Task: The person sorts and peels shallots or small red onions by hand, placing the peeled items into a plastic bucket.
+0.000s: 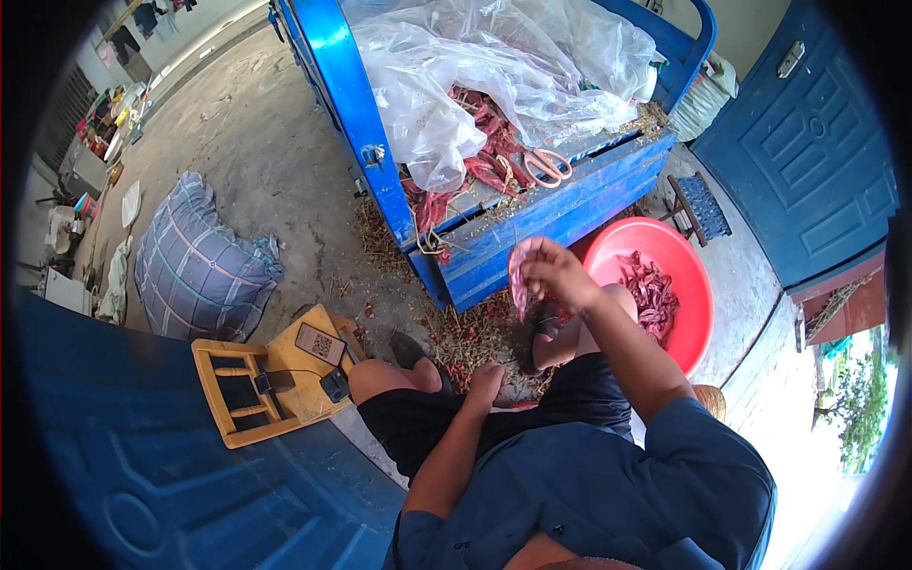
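My right hand (556, 275) is raised in front of the blue cart bed and pinches a dried red chili pepper (519, 283), which hangs down from the fingers. My left hand (487, 382) is closed in a fist low between my thighs; whatever it may hold is hidden. Right of my right hand, a red plastic basin (701, 313) on the floor holds a heap of dried chilies (654, 296). More red chilies (494, 157) with stems lie on the cart's edge, beside pink-handled scissors (547, 168).
Clear plastic sheeting (418, 95) covers much of the blue cart (560, 223). Stems and chili scraps (465, 332) litter the floor. At left are a wooden chair (285, 366) carrying a phone (320, 344) and a stuffed plaid sack (204, 256). A small stool (698, 209) stands near a blue door (807, 142).
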`<state>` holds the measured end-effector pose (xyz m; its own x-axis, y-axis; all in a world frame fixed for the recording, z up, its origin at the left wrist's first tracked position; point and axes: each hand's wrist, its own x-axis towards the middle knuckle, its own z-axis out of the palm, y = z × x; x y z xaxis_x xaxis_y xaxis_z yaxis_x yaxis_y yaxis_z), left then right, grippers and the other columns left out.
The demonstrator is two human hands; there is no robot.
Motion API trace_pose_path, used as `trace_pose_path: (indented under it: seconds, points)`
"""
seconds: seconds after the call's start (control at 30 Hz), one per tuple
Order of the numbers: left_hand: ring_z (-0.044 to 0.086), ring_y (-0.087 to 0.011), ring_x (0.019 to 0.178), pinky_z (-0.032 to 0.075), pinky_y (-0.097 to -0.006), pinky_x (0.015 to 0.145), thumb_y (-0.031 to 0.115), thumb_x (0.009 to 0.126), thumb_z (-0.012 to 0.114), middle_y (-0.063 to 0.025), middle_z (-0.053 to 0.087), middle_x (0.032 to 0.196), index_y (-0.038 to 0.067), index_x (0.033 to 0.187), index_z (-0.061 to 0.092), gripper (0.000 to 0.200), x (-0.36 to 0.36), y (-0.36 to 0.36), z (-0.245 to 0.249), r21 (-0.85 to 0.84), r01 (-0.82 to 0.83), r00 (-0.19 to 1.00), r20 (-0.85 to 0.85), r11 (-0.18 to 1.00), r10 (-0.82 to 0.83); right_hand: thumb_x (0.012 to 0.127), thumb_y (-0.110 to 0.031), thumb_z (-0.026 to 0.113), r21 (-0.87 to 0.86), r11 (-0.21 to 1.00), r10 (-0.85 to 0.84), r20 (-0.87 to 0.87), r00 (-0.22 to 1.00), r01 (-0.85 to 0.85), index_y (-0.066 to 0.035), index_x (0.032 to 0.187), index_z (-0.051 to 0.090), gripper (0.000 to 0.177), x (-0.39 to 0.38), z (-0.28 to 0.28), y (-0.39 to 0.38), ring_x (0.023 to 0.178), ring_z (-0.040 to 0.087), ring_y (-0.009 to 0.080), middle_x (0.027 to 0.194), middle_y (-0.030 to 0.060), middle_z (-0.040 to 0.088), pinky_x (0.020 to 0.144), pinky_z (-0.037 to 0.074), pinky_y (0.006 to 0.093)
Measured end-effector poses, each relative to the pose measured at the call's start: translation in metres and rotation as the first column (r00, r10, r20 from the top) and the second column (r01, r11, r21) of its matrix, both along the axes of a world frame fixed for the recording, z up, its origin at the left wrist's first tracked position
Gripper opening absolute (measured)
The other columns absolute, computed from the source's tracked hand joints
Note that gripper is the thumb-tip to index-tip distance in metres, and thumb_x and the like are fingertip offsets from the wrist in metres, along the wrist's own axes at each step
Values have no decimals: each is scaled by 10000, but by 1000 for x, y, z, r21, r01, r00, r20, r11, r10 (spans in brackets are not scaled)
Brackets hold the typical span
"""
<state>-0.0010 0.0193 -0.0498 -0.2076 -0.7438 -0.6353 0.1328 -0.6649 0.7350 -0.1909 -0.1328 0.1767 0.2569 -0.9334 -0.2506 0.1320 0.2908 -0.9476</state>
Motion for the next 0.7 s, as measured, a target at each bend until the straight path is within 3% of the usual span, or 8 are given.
trace_pose_path:
  seconds: [0.13,0.2,0.33,0.43,0.5,0.53,0.6,0.7]
  points:
    - [446,-86,460,331,-257,420,174,903,549,6,530,605,52,828,656,179,5,1,-6,37,36,999,-4,999,-35,867,-83,618,208,956,257,-259,931,-206,-18,1248,505,403,-6,-123,114,644,631,109,847,47,646,538,517,254]
    - [481,-100,489,359,-269,423,186,919,529,-8,550,656,59,846,642,185,7,2,-18,18,86,996,2,996,-86,867,-79,607,306,920,321,-238,917,-243,-12,1212,540,358,2,-162,152,638,656,139,815,68,651,548,553,284]
    - [584,-147,605,458,-306,515,175,919,504,-58,620,748,45,834,639,206,6,8,-51,-38,76,990,122,996,-71,879,-94,639,424,867,365,-187,912,-260,1,1205,517,360,25,-146,164,659,673,145,841,82,670,552,545,266]
    - [597,-155,637,481,-308,561,169,918,492,-61,623,748,37,855,649,214,6,6,6,-90,-30,996,86,996,38,891,-118,666,372,869,421,-210,883,-326,-16,1146,545,300,31,-147,152,684,690,148,856,85,682,568,556,262]
    - [616,-151,679,467,-285,555,133,896,500,-67,645,796,18,878,664,202,19,0,-3,-66,-6,998,61,998,10,896,-156,697,498,801,311,128,942,-333,-46,1115,562,281,33,-149,148,678,680,128,857,51,682,553,549,249]
    - [620,-159,699,482,-285,581,131,895,499,-74,648,814,10,885,663,204,19,-2,0,-34,-91,996,-10,995,91,896,-156,697,493,802,314,133,940,-338,-46,1115,562,281,34,-148,148,678,680,128,857,51,682,553,549,249]
    - [636,-184,741,524,-300,646,120,892,493,-92,659,867,-14,908,664,218,19,-3,29,-36,-184,982,-47,982,182,883,-196,729,526,753,122,477,870,-394,-64,1111,590,298,36,-150,154,685,670,109,861,27,682,578,539,240]
    - [643,-193,747,529,-317,645,121,899,487,-96,660,866,-22,926,660,226,39,-4,-19,70,-162,966,-190,984,173,871,-226,751,378,862,272,220,937,-339,-64,1109,635,311,51,-168,157,742,670,119,894,12,688,641,534,265]
